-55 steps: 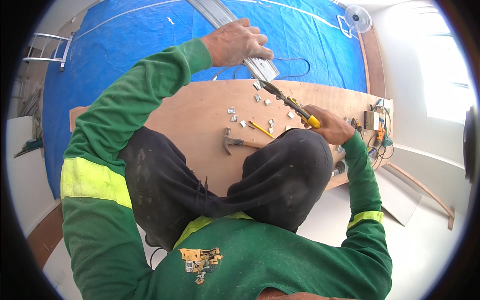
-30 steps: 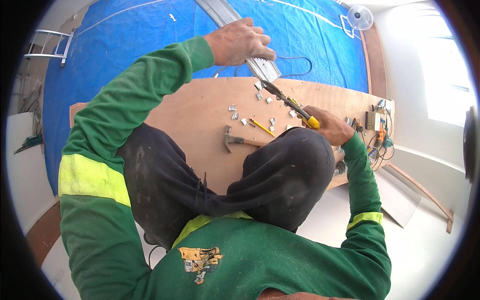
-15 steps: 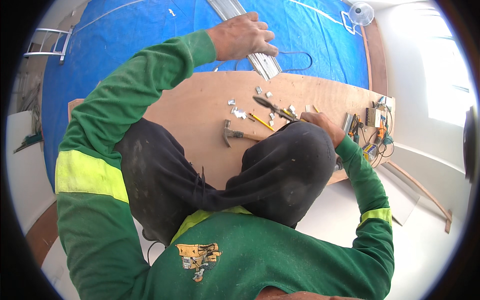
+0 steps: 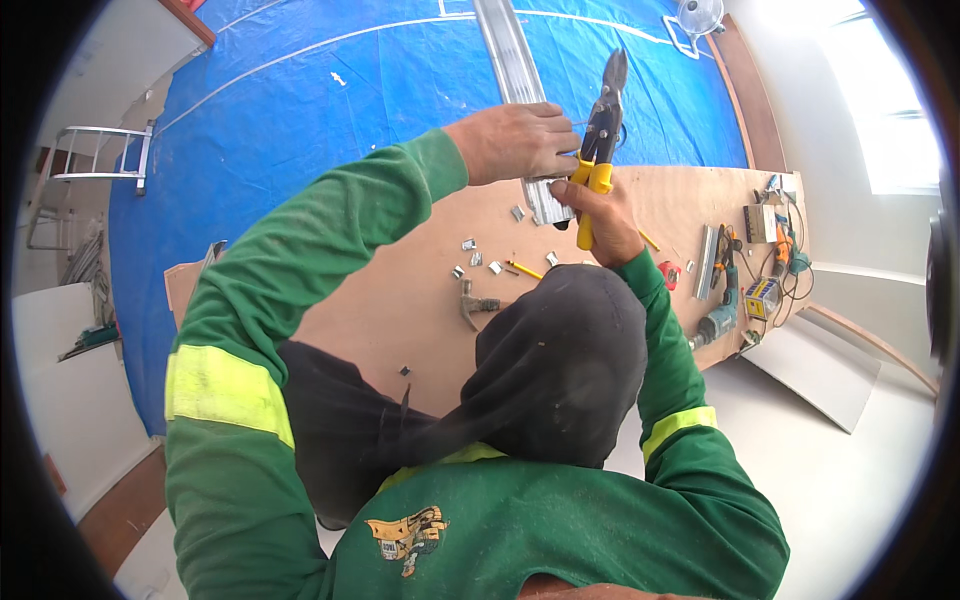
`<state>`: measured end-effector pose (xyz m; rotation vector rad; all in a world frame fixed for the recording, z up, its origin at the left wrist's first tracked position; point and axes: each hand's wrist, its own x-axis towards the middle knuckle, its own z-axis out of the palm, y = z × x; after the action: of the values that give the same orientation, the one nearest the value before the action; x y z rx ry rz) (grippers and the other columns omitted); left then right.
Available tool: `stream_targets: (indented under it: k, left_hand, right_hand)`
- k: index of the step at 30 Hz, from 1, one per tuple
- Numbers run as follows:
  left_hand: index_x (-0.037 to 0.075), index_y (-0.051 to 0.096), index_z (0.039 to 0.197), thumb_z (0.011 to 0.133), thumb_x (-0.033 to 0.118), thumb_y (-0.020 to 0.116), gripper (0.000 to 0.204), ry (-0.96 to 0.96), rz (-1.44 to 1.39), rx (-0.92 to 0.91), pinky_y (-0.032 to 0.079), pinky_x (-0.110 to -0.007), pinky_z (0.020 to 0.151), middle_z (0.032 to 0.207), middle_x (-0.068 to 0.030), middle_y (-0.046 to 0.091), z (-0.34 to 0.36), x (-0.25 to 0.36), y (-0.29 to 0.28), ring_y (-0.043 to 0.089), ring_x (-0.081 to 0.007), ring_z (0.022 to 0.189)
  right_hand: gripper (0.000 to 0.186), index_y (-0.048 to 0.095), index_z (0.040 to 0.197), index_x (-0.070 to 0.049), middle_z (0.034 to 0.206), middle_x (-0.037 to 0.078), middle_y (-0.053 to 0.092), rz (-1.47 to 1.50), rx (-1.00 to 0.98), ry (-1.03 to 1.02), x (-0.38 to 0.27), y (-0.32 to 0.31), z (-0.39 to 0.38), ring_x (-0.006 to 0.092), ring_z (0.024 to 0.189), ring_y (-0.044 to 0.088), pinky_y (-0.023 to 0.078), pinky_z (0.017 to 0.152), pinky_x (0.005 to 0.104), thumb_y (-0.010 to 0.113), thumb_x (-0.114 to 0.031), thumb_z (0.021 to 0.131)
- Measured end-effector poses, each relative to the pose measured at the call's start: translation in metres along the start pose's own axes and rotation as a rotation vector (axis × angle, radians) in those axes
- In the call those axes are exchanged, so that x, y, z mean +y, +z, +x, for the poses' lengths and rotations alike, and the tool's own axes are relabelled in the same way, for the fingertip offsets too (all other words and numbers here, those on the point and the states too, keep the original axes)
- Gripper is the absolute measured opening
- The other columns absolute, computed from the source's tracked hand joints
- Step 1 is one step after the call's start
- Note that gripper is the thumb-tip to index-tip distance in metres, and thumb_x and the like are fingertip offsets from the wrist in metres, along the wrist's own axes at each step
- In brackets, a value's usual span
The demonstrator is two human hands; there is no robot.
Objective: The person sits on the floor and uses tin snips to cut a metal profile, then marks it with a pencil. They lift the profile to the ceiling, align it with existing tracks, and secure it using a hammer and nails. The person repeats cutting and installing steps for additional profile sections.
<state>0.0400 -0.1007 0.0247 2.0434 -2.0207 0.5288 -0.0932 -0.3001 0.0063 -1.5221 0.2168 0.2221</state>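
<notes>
My left hand (image 4: pixel 515 143) is wrapped round a long silvery metal channel (image 4: pixel 508 55), close to its near end. The channel slants away over the blue sheet. In my right hand (image 4: pixel 608 220) are tin snips (image 4: pixel 602 135) with yellow handles, dark blades pointing up and away beside the channel. The fingers of both hands come close together at the channel's near end. Below them, small metal offcuts (image 4: pixel 518 213) lie on the wooden board (image 4: pixel 370 300). A claw hammer (image 4: pixel 472 305) and a yellow pencil (image 4: pixel 525 270) are nearby, the hammer's handle partly hidden by my knee.
At the board's right end are a teal drill (image 4: pixel 718 318), an orange power tool (image 4: pixel 783 245), cables and a red tape measure (image 4: pixel 670 273). Blue sheeting (image 4: pixel 400 90) covers the floor beyond. A fan (image 4: pixel 700 15) stands far right; a ladder-like metal frame (image 4: pixel 100 155) is at left.
My right hand has lifted the tin snips from beside my knee up to the channel. My left hand has shifted right and slightly nearer with the channel, which is now steeper in view.
</notes>
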Motion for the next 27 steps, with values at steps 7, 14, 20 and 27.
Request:
stream_targets:
  k: [7,14,20,27]
  left_hand:
    - [0.002,0.029,0.169,0.09,0.03,0.086,0.101,-1.305,-0.372,0.44,0.04,-0.047,0.125,0.155,-0.022,0.052,-0.073,-0.02,0.067,0.054,-0.0425,0.14]
    - [-0.008,0.027,0.167,0.085,0.042,0.09,0.115,-1.411,-1.329,0.568,0.052,-0.041,0.111,0.149,-0.0255,0.057,-0.024,0.031,0.093,0.061,-0.0326,0.133]
    - [0.001,0.051,0.161,0.085,0.049,0.089,0.098,-1.142,-1.57,0.485,0.055,-0.03,0.088,0.122,-0.0131,0.067,-0.039,0.005,0.067,0.065,-0.0143,0.103]
    - [0.006,0.046,0.167,0.091,0.05,0.084,0.096,-1.014,-1.626,0.581,0.051,-0.023,0.07,0.114,-0.0058,0.062,-0.018,0.012,0.056,0.061,-0.0098,0.093]
  right_hand:
    - [0.041,0.064,0.122,-0.004,0.099,0.002,0.065,0.24,0.101,-0.019,0.036,-0.001,0.002,0.0133,0.088,0.063,0.051,0.079,0.0327,0.087,-0.011,0.088]
    - [0.043,0.063,0.125,-0.001,0.103,0.008,0.068,0.053,-0.118,0.053,0.039,0.03,-0.02,0.0154,0.091,0.065,0.054,0.08,0.0365,0.085,-0.022,0.095]
    - [0.059,0.054,0.144,0.005,0.13,0.017,0.067,-0.518,-0.375,0.049,0.041,-0.048,-0.052,0.0309,0.125,0.065,0.048,0.111,0.0435,0.075,-0.026,0.098]
    - [0.084,0.037,0.163,0.007,0.167,0.031,0.041,-0.921,-0.66,-0.012,0.044,-0.098,-0.066,0.0449,0.157,0.039,0.031,0.13,0.0472,0.07,-0.033,0.097]
